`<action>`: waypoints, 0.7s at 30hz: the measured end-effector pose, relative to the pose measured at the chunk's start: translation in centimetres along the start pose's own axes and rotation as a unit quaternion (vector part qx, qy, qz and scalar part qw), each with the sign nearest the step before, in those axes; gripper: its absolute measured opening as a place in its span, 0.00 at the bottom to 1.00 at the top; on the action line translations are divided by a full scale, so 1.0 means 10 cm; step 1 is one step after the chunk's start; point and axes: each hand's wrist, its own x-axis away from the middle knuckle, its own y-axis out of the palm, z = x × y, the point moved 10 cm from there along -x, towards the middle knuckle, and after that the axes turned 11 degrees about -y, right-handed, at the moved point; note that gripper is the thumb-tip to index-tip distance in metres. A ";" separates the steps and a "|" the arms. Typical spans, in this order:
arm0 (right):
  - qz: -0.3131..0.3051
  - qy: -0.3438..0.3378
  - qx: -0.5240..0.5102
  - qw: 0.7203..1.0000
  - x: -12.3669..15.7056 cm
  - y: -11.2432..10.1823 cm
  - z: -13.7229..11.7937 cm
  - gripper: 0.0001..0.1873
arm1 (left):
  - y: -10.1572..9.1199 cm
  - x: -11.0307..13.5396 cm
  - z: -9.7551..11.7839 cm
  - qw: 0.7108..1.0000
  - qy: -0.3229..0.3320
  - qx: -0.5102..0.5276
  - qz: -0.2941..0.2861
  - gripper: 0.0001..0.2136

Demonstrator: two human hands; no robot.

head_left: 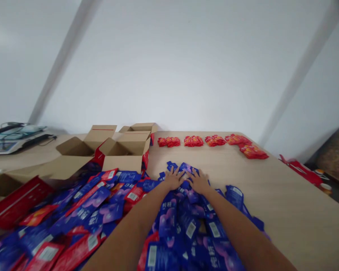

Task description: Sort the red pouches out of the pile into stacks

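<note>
Both arms stretch forward over a heap of blue snack packets (190,226) with purple prints and white barcode labels. My left hand (173,178) lies on the far end of the heap, fingers spread. Beside it, my right hand (198,181) rests on the same packets, its fingers also apart. The two hands almost meet at the fingertips, and neither is closed round a packet. To the left, a larger mixed pile of blue and red packets (101,210) spreads to the near edge of the view.
Open cardboard boxes (124,162) stand at the left behind the mixed pile. Several red packet bundles (193,141) line the back of the table (288,203). A scale-like device (14,141) with cables sits far left. Red material (302,171) lies beyond the right edge.
</note>
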 end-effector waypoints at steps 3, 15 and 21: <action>-0.017 -0.019 0.015 1.000 0.36 0.04 -0.13 0.28 | 0.05 0.33 0.05 0.999 0.009 0.019 -0.037 0.25; 0.107 0.005 0.077 0.991 2.11 -0.51 -0.92 0.31 | -0.39 2.33 -0.17 0.994 0.071 0.071 0.046 0.23; 0.131 -0.112 0.032 0.985 2.87 -0.21 -2.27 0.26 | -0.33 3.19 -0.93 0.994 -0.021 0.050 0.092 0.15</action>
